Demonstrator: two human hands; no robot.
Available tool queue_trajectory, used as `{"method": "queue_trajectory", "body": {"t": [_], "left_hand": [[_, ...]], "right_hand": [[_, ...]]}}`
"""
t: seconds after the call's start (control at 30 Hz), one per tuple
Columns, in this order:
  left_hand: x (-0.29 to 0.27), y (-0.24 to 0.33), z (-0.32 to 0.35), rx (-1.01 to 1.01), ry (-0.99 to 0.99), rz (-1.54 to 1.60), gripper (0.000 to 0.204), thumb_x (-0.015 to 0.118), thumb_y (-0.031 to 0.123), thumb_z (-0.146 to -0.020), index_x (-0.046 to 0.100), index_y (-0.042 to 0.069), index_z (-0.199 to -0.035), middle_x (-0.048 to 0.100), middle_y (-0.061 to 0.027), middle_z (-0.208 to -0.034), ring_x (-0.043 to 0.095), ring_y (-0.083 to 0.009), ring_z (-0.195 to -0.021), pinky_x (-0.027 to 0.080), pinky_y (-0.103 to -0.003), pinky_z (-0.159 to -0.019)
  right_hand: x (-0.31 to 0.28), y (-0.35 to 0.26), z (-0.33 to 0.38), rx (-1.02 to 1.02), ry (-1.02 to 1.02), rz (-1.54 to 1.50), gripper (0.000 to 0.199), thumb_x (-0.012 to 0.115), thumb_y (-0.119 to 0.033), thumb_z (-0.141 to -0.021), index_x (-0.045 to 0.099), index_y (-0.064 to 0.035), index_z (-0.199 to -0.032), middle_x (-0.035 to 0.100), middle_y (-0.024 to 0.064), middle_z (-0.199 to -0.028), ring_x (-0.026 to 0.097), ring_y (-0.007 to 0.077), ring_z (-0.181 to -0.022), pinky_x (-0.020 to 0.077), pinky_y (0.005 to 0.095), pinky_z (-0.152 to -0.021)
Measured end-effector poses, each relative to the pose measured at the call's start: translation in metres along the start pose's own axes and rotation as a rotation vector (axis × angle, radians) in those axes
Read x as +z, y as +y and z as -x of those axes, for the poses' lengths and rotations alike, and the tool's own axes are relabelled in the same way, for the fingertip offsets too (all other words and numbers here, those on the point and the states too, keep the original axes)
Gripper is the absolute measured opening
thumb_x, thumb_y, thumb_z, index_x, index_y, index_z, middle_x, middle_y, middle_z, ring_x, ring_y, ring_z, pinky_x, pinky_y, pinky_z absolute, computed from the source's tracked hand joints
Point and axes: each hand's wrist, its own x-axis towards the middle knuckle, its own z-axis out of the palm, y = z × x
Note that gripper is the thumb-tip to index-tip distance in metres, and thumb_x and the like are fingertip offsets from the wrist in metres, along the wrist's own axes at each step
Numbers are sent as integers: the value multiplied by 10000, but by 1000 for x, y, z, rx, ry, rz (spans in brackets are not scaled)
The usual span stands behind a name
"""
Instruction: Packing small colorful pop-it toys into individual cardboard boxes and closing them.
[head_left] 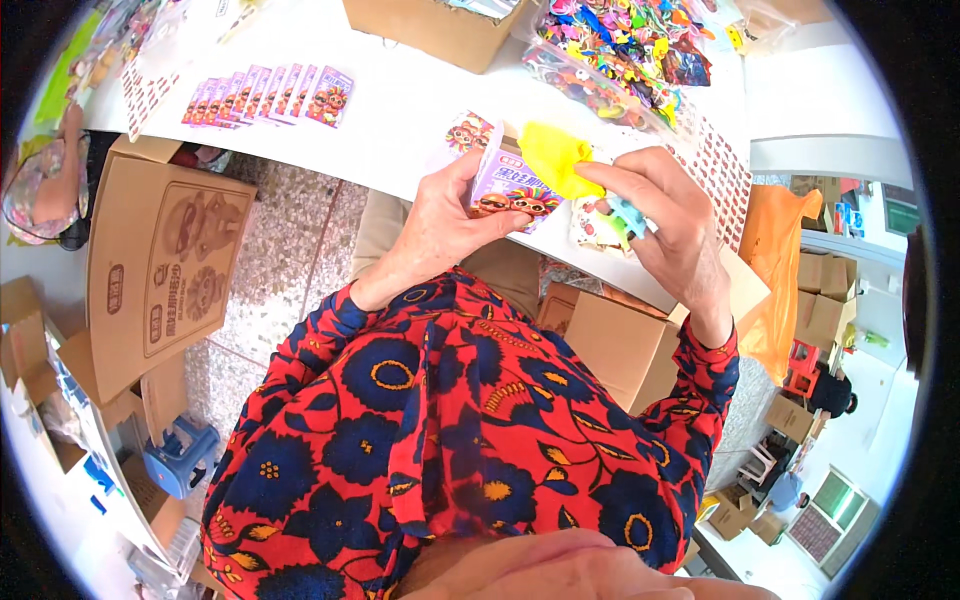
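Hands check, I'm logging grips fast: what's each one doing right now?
Left hand: closed around a small purple box.
Right hand: pinching a yellow item at the box's open top, a light-blue piece tucked under its fingers.

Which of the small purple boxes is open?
The box in the left hand, flap up, with a yellow item going in; those in the row on the table lie flat.

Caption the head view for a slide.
Left hand holds a small purple carton while the right hand presses a yellow item into its open top, above a white table.
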Motion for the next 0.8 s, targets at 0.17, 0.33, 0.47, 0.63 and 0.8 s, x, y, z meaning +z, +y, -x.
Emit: {"method": "queue_trajectory", "body": {"t": [0.17, 0.33, 0.47, 0.63, 0.8], "left_hand": [[-1, -8, 1, 42, 39, -134, 384, 711, -6, -750, 552, -30, -1099, 652, -78, -955, 619, -113, -871, 519, -265, -762], [-4, -15, 1, 59, 128, -280, 359, 733, 16, -727, 574, -17, -1047, 665, -104, -910, 635, -124, -845, 526, -281, -712], [0, 2, 1, 168, 104, -477, 341, 723, 9, -731, 578, -4, -1039, 662, -117, -917, 647, -137, -843, 530, -287, -703], [-1, 0, 0, 312, 84, -670, 321, 712, -3, -733, 585, 17, -1028, 651, -100, -879, 661, -170, -798, 533, -284, -689], [4, 5, 1, 427, 67, -778, 320, 703, -27, -707, 591, 30, -1001, 626, -101, -843, 650, -220, -743, 524, -295, -660]], "right_hand": [[-2, 3, -1, -20, -70, -3, 380, 608, -2, -801, 600, -85, -1172, 645, 113, -838, 631, 244, -709, 503, 306, -633], [0, 11, -7, 42, -287, -210, 457, 579, -148, -868, 479, -118, -1312, 615, 68, -647, 607, 173, -516, 476, 284, -529], [-8, 1, -12, 200, -439, -474, 503, 552, -156, -869, 413, -106, -1350, 564, 38, -581, 586, 135, -489, 464, 262, -492], [-10, -3, -17, 332, -613, -608, 496, 536, -144, -864, 400, -75, -1336, 581, 44, -591, 601, 140, -503, 476, 263, -490], [15, 1, -7, 73, -536, -347, 416, 546, -176, -860, 449, -27, -1236, 625, 105, -681, 608, 268, -583, 484, 361, -614]]}}
